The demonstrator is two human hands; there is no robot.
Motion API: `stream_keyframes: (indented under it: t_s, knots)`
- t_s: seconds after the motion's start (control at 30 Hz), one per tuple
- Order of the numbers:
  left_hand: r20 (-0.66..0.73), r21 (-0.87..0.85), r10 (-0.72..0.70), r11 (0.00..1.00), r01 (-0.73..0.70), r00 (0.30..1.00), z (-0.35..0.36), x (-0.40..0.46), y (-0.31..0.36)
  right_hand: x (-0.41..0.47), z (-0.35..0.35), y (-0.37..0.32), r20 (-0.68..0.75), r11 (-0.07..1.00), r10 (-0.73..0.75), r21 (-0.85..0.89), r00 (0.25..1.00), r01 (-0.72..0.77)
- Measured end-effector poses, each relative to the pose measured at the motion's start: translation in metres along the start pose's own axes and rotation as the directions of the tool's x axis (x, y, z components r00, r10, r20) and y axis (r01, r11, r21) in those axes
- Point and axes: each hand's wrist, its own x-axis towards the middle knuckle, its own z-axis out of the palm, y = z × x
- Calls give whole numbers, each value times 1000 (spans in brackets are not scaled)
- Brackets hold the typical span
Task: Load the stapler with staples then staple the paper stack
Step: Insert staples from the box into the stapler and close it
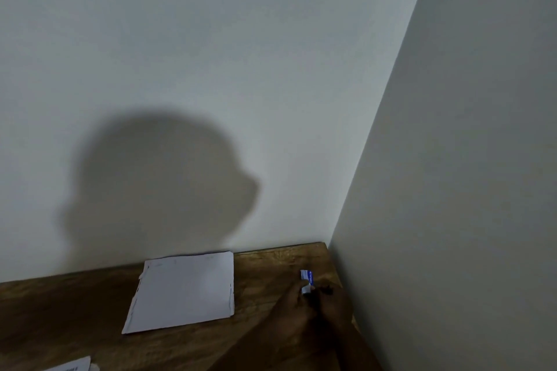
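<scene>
- Both hands meet at the right end of the table [271, 259], close to the wall corner: the left hand [297, 306] and the right hand [333, 301] are curled together around a small white and blue staple box [307, 278], which sticks up above the fingertips.
- Left hand pinches the lower part of the box; the right hand is curled beside it on something small and dark [327, 291] (perhaps the stapler, but it is too dim and too hidden to say).
- Whether the box is already open I cannot tell; its top flap seems bent, no more than that.
- My judgement is that the step in hand is to take a strip of staples out of the box, so the loading is not yet done.
- To do it well, hold the box steady by its sides and draw the strip out straight, without squeezing, because such a strip breaks easily into pieces.
- It is better to work low over the table, so a fallen strip stays near and does not slide to the edge.
- Paper stack [184, 291] lies flat in the middle of the table, well apart from the hands and touched by nothing; it waits for the stapling.
- Another sheet [72, 366] shows at the bottom left edge, only partly in view.
</scene>
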Motion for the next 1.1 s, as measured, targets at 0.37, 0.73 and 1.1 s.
stream_keyframes:
  t_s: [0.37, 0.73, 1.1]
  knots:
    - [231, 272, -139, 960, 73, 963, -69, -81, -13, -67, 22, -31, 360, 978, -147, -87, 921, 191]
    - [280, 727, -175, 681, -90, 944, -82, -175, -57, -121, 54, -31, 847, 566, 234, -518, 477, 641]
    - [76, 513, -85, 857, 34, 993, -86, -211, -64, -156, 46, -9, 783, 730, -25, -411, 622, 546]
